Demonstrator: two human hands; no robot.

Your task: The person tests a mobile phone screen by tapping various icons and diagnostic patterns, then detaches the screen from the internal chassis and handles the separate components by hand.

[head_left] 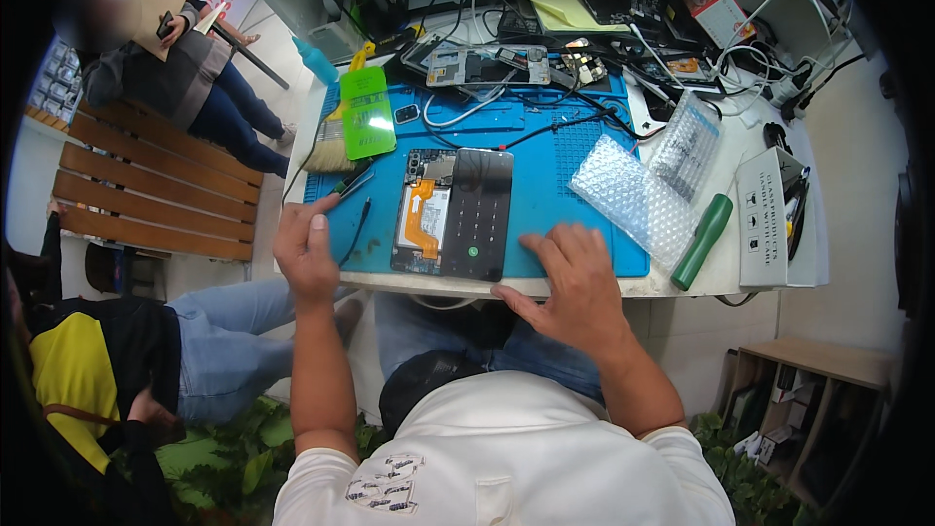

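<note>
An opened phone body (400, 224) lies on the blue mat (545, 195), its battery (437, 206) and an orange flex cable (421, 234) exposed. Against its right side lies a phone screen (479, 200), lit and showing a dial pad. To the left, my left hand (310, 248) is closed around the near end of a slim dark tool with a metal tip (353, 180), perhaps tweezers; its exact kind is unclear. My right hand (573, 278) has its fingers spread, slightly blurred, with the thumb close to the screen's lower right corner and nothing in its grasp.
A wide brush (331, 146) and a green rectangular piece (368, 115) lie at the mat's left. Bubble wrap (623, 190), a green cylinder (701, 244) and a white box (765, 224) stand right. Cables and phone parts (487, 66) crowd the back. Other people are at left.
</note>
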